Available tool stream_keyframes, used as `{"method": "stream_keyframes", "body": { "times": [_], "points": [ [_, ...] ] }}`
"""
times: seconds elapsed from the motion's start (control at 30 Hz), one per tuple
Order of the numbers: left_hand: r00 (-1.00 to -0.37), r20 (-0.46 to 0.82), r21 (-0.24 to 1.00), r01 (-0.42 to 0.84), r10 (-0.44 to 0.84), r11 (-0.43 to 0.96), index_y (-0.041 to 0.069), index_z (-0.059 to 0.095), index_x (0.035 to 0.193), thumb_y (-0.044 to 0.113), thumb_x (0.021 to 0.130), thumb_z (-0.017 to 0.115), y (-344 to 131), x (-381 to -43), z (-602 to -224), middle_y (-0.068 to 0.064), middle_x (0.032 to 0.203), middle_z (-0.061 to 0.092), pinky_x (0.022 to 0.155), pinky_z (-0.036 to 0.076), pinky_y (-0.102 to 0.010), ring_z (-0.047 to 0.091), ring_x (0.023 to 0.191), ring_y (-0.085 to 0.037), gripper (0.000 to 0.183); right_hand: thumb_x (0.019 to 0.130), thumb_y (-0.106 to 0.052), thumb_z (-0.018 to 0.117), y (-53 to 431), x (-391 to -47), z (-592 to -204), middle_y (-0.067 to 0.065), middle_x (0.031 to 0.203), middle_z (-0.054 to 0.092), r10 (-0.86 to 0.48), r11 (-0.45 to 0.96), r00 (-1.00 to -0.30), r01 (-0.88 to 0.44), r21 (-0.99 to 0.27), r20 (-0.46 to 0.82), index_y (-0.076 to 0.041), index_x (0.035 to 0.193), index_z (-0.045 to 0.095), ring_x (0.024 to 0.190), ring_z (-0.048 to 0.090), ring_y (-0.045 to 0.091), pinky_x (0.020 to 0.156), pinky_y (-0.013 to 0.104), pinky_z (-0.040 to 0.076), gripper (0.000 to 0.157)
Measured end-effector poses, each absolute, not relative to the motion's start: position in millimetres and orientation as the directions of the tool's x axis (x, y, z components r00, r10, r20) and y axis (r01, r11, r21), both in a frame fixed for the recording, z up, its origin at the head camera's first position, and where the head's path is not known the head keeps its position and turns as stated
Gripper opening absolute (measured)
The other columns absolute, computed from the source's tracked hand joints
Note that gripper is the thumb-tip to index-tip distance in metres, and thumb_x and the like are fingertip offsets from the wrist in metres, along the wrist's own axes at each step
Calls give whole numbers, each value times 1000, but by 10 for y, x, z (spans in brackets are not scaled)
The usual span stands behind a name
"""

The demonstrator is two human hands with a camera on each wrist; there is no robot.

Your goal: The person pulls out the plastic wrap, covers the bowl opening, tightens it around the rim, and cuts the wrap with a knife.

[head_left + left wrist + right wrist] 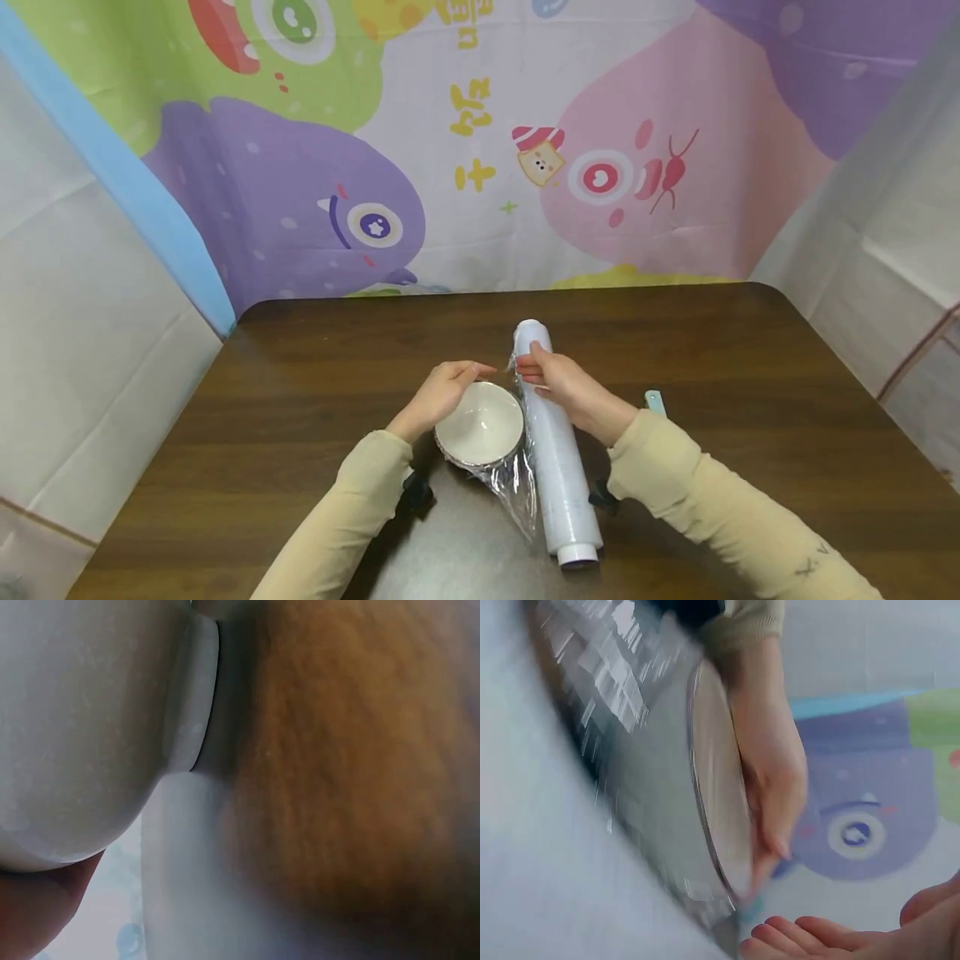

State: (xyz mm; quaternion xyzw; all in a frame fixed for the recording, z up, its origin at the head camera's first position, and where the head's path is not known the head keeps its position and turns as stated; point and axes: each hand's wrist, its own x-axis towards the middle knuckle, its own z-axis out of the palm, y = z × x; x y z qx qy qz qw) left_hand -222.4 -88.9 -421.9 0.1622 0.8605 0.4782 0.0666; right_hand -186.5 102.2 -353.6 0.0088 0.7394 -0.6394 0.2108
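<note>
A white bowl (480,423) sits on the table, clear cling film (513,492) clinging to its outside and stretching toward the film roll (558,467). My left hand (441,393) lies along the bowl's far left side, fingers extended past the rim. In the right wrist view that left hand (774,769) is beside the bowl's rim (724,787). The bowl's pale wall (82,712) fills the left of the left wrist view. My right hand (570,387) is over the upper part of the roll, fingers loosely extended toward the bowl; nothing shows between its fingers (780,934).
The brown table (300,467) carries everything. A light blue object (655,402) lies right of the roll, partly hidden by the right sleeve. A cartoon-printed cloth (480,208) hangs behind the table, with pale cloth at both sides.
</note>
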Motion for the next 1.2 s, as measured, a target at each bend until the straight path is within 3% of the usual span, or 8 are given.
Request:
{"method": "stream_keyframes", "body": {
  "times": [0.13,0.27,0.6,0.67,0.9,1.03,1.2],
  "points": [
    [-949,48,860,197,311,470,6,65,111,17,97,38,-902,-2219,-4238,-9,110,65,95,40,-38,57,109,-22,33,100,-29,13,817,-1947,-3632,27,141,30,-332,58,-841,433,-900,-426,13,134,29,133,26,35,110,44,20,56],
    [-963,50,871,171,264,461,6,65,110,17,96,39,-920,-2206,-4252,-9,111,65,95,41,-38,57,107,-23,32,100,-31,13,735,-1987,-3751,25,141,31,-345,39,-805,501,-865,-482,10,135,30,132,27,33,108,44,24,56],
    [-993,48,870,95,110,483,7,68,104,19,96,40,-951,-2136,-4230,-7,107,67,93,42,-38,58,106,-22,32,99,-28,18,617,-1726,-3833,26,135,37,-321,-19,-847,452,-892,-423,10,135,28,126,35,34,105,41,29,53],
    [-996,31,882,66,82,466,6,69,103,19,96,40,-957,-2120,-4220,-8,106,67,93,42,-37,58,107,-22,32,99,-27,19,596,-1644,-3825,27,138,32,-305,-24,-861,435,-900,-407,9,137,23,129,30,34,108,42,24,53],
    [-999,-29,934,-41,-38,355,4,69,101,19,96,40,-970,-2052,-4206,-11,100,68,85,45,-32,60,101,-21,34,97,-25,28,501,-1372,-3829,24,148,-12,-224,-42,-900,393,-919,-374,7,141,-8,136,-12,37,109,50,-6,65],
    [-994,-46,956,-72,-97,285,1,68,102,19,97,37,-996,-2025,-4232,-14,95,69,78,47,-28,62,94,-22,36,97,-24,31,416,-1250,-3834,22,147,-20,-164,-57,-915,383,-922,-370,5,140,-15,135,-19,33,108,50,-11,70],
    [-986,-50,957,-92,-158,276,2,67,102,21,97,38,-1004,-1965,-4258,-13,97,69,81,46,-30,61,96,-22,36,97,-23,31,322,-1210,-3867,21,148,-16,-86,-111,-930,365,-924,-357,2,142,-13,136,-16,34,108,52,-8,68]
  ]
}}
